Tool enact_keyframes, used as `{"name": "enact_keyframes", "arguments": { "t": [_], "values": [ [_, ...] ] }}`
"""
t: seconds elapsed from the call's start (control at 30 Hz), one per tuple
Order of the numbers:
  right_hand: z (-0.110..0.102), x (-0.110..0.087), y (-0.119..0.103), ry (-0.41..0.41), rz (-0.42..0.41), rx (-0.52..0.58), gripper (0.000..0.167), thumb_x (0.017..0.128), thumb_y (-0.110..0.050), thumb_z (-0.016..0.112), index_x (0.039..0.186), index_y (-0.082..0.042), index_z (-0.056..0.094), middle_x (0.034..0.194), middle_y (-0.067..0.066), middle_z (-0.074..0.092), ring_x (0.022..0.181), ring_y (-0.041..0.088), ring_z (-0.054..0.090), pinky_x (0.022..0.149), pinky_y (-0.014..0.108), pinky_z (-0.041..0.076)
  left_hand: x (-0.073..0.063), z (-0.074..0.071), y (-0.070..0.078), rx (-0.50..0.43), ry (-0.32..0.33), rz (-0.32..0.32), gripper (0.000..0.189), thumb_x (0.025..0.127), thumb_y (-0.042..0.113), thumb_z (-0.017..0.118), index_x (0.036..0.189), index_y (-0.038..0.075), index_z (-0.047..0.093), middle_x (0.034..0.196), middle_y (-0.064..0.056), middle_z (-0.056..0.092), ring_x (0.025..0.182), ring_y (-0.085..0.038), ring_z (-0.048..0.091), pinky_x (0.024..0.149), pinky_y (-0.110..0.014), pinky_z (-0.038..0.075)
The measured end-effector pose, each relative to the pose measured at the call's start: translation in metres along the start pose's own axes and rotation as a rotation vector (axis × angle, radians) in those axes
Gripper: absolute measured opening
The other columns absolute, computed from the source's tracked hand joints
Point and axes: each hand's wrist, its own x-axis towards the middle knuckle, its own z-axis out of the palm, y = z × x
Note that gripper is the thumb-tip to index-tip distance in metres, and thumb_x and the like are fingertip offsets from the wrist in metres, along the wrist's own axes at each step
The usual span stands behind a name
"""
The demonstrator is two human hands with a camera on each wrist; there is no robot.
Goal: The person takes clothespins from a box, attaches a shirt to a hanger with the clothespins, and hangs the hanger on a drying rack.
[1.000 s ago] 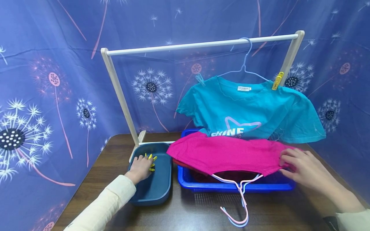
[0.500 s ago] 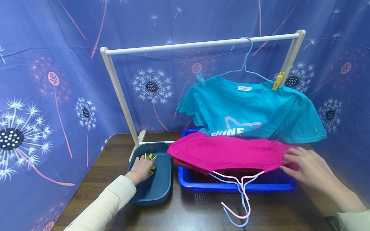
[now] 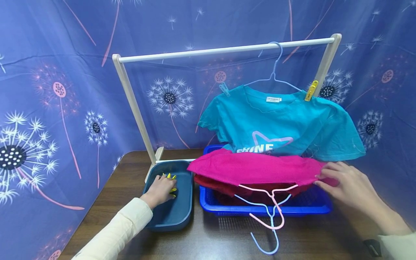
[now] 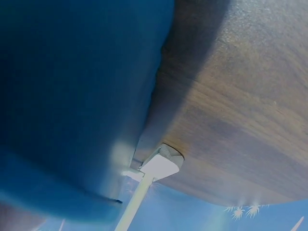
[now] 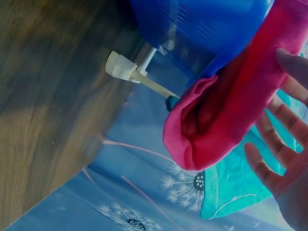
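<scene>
Two hangers [image 3: 277,206] overlap nearest, so they might snag if the R hand [image 3: 349,185], pinching the pink shirt [image 3: 256,169] over the blue basket [image 3: 227,209], tugs. L hand [image 3: 160,191], well apart, is in the dark bin [image 3: 177,213] w/ yellow pegs [image 3: 173,190] (mostly hidden, can't tell its grip); fumbling could scatter 'em.

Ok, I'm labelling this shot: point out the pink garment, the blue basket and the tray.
Pink garment [image 3: 260,169], head view: middle of the cloth.
Blue basket [image 3: 227,209], head view: front rim.
Tray [image 3: 175,213], head view: bare inside bottom.
</scene>
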Motion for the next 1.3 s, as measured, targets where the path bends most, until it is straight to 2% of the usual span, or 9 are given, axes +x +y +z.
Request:
{"name": "enact_keyframes", "arguments": {
  "t": [0.27,0.43,0.6,0.8,0.97,1.13,1.3],
  "values": [
    [-0.004,0.004,-0.001,0.015,0.054,-0.005,0.027,0.067,-0.041,0.073,0.072,-0.016,0.066,0.079,0.004,0.064,0.069,0.027,0.059,0.05,0.04,0.041,-0.001,-0.009,0.004,-0.009,0.024,0.015,0.027,0.065,0.022,0.082,0.08,0.01,0.063,0.074,-0.002,0.064,0.075,-0.025,0.054,0.07,-0.045,0.039],
    [-0.004,0.008,0.0,0.026,0.089,-0.014,0.029,0.066,-0.039,0.076,0.074,-0.013,0.068,0.081,0.006,0.065,0.072,0.028,0.06,0.048,0.041,0.043,-0.001,-0.016,0.004,-0.006,0.033,-0.005,0.025,0.068,0.023,0.079,0.082,0.01,0.062,0.077,-0.003,0.065,0.077,-0.025,0.054,0.075,-0.048,0.04],
    [-0.004,0.013,0.001,0.033,0.125,-0.018,0.026,0.065,-0.034,0.077,0.075,-0.013,0.068,0.08,0.005,0.065,0.072,0.027,0.058,0.045,0.037,0.041,0.0,-0.022,0.002,0.001,0.046,-0.016,0.026,0.071,0.025,0.076,0.088,0.01,0.064,0.082,-0.003,0.065,0.08,-0.025,0.054,0.079,-0.049,0.041],
    [-0.006,0.02,-0.001,0.013,0.19,-0.012,0.021,0.066,-0.027,0.077,0.075,-0.013,0.066,0.078,0.005,0.064,0.07,0.026,0.055,0.044,0.034,0.038,0.0,-0.032,-0.002,0.009,0.138,-0.004,0.03,0.069,0.026,0.077,0.091,0.01,0.063,0.085,-0.003,0.066,0.08,-0.024,0.055,0.077,-0.048,0.042],
    [-0.006,0.027,-0.002,-0.019,0.255,-0.003,0.018,0.067,-0.026,0.077,0.077,-0.015,0.066,0.077,0.004,0.064,0.07,0.025,0.053,0.045,0.034,0.037,0.002,-0.043,-0.006,-0.007,0.221,-0.013,0.029,0.068,0.025,0.078,0.088,0.011,0.062,0.074,0.002,0.062,0.075,-0.02,0.053,0.072,-0.042,0.041],
    [-0.006,0.032,0.0,-0.029,0.269,-0.001,0.017,0.067,-0.023,0.077,0.077,-0.016,0.066,0.075,0.005,0.063,0.068,0.025,0.053,0.045,0.033,0.035,0.003,-0.055,-0.008,-0.042,0.253,-0.038,0.03,0.068,0.026,0.078,0.087,0.011,0.059,0.068,0.005,0.057,0.072,-0.018,0.05,0.063,-0.036,0.035],
    [-0.005,0.036,0.002,-0.037,0.278,0.004,0.015,0.069,-0.023,0.076,0.076,-0.016,0.066,0.071,0.003,0.06,0.065,0.025,0.052,0.045,0.032,0.033,0.004,-0.065,-0.005,-0.078,0.283,-0.064,0.034,0.069,0.026,0.077,0.092,0.011,0.058,0.073,0.004,0.06,0.075,-0.019,0.052,0.067,-0.039,0.038]
  ]
}}
